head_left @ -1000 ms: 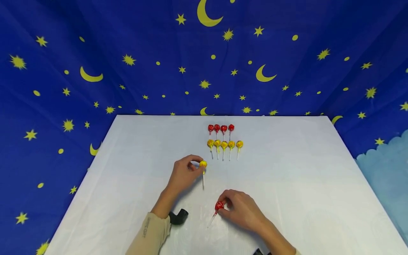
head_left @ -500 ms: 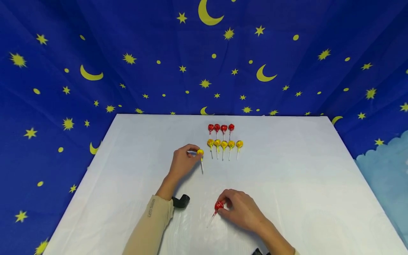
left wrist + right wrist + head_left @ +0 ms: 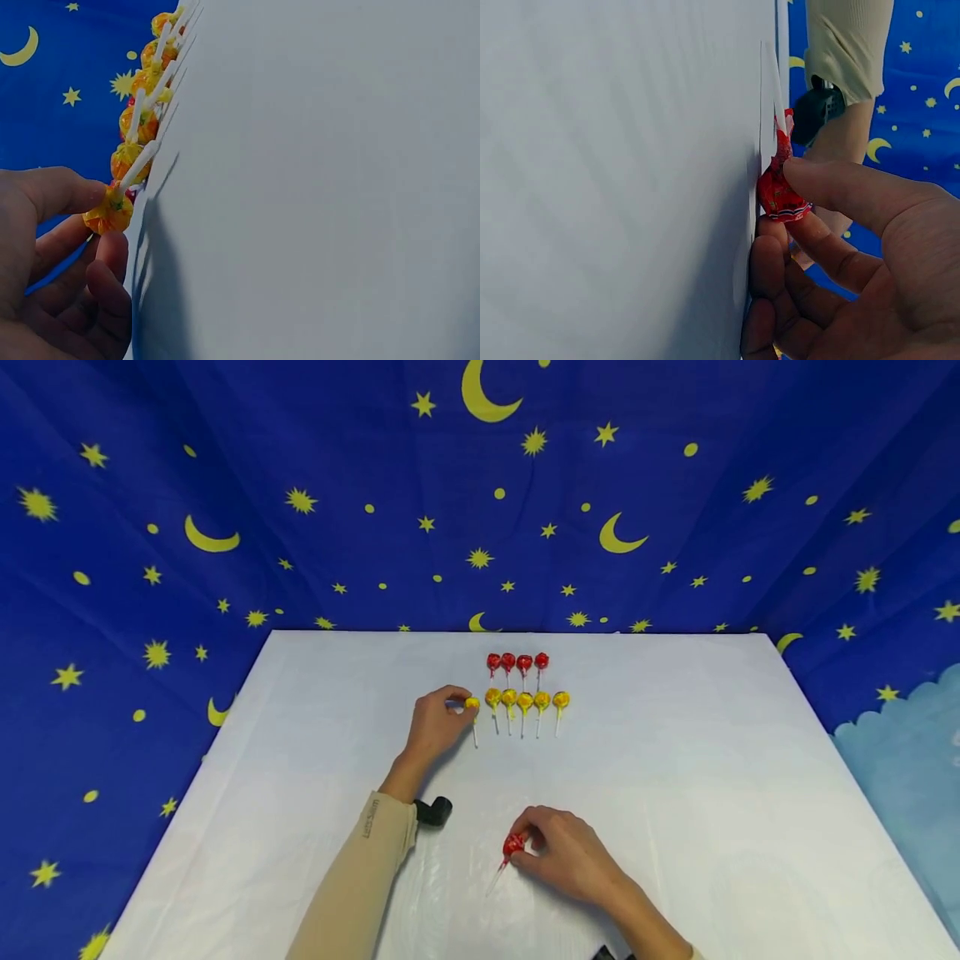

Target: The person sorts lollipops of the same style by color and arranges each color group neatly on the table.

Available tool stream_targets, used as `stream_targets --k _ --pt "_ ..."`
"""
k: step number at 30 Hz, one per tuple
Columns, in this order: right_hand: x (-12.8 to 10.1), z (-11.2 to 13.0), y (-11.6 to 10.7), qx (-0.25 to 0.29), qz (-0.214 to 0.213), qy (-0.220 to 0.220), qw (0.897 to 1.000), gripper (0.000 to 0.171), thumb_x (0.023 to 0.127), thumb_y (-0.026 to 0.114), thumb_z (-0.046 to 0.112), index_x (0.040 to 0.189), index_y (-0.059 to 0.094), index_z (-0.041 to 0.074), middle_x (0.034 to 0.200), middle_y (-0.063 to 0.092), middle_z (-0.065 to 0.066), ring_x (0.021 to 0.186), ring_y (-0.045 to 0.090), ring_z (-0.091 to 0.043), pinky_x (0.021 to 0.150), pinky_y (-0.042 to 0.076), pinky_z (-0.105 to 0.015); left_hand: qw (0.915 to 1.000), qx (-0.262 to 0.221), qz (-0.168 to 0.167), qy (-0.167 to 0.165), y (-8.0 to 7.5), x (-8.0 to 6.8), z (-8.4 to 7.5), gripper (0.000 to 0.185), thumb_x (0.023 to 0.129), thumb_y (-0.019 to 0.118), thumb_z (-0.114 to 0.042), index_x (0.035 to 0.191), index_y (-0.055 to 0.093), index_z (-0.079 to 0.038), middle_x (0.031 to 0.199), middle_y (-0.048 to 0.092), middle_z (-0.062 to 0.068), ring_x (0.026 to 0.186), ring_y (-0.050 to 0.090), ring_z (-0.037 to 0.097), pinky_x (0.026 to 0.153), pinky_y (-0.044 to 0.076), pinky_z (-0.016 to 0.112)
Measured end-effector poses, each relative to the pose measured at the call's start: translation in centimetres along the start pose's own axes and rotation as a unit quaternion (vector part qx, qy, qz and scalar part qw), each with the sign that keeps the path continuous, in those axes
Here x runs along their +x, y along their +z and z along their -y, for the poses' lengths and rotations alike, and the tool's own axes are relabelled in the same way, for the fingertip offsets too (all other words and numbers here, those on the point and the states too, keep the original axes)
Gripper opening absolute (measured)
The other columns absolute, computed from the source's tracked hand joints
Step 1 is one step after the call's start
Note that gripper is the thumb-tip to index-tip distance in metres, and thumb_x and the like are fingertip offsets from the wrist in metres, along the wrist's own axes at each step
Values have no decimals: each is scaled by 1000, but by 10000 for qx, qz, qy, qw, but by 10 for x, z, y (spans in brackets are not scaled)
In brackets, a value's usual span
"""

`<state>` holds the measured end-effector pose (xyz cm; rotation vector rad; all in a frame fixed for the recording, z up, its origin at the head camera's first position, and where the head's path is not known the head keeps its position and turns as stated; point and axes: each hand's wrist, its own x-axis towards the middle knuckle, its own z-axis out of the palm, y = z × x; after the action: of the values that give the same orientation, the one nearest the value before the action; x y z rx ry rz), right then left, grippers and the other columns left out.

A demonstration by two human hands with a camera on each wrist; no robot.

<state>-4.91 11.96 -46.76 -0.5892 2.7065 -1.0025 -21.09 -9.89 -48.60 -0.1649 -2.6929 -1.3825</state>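
Between thumb and fingers, my left hand (image 3: 438, 722) pinches a yellow lollipop (image 3: 109, 213) by its wrapped head, at the left end of a row of several yellow lollipops (image 3: 525, 702). The stick of the held one points toward me, much like the others. Behind that row lies a second row of several red lollipops (image 3: 524, 663). My right hand (image 3: 567, 852) is nearer the front of the table, pinching a red lollipop (image 3: 784, 187) by its head, with its white stick slanting down and left in the head view.
A white table (image 3: 675, 777) spreads under both hands. Blue cloth with yellow moons and stars (image 3: 360, 460) hangs behind it and along its sides. A black device (image 3: 435, 811) sits at the left wrist.
My left hand has moved away from me with the yellow lollipop, up to the left end of the yellow row. The right hand stays in place, still holding the red lollipop.
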Motion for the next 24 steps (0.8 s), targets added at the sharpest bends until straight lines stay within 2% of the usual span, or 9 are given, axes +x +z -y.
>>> stream_targets --k 4,11,24 --pt "0 0 0 20 64 47 10000 17 77 79 27 89 66 26 74 55 14 66 50 -2 61 41 -25 9999 -56 -26 -146 3 3 2 18 84 75 -20 100 72 -13 93 69 -1 69 57 13 65 46 31" --pt "0 0 -1 39 59 75 9999 17 77 79 26 88 66 26 73 54 14 65 50 -2 60 41 -25 9998 -43 -101 -153 7 11 3 19 84 75 -19 101 71 -12 92 69 0 67 57 15 63 46 32" --pt "0 0 -2 248 69 160 9995 17 78 79 25 89 66 25 74 56 13 66 51 -3 60 41 -25 9994 17 -135 -333 12 18 -1 18 85 74 -20 102 70 -14 97 68 -1 74 57 15 68 46 31"
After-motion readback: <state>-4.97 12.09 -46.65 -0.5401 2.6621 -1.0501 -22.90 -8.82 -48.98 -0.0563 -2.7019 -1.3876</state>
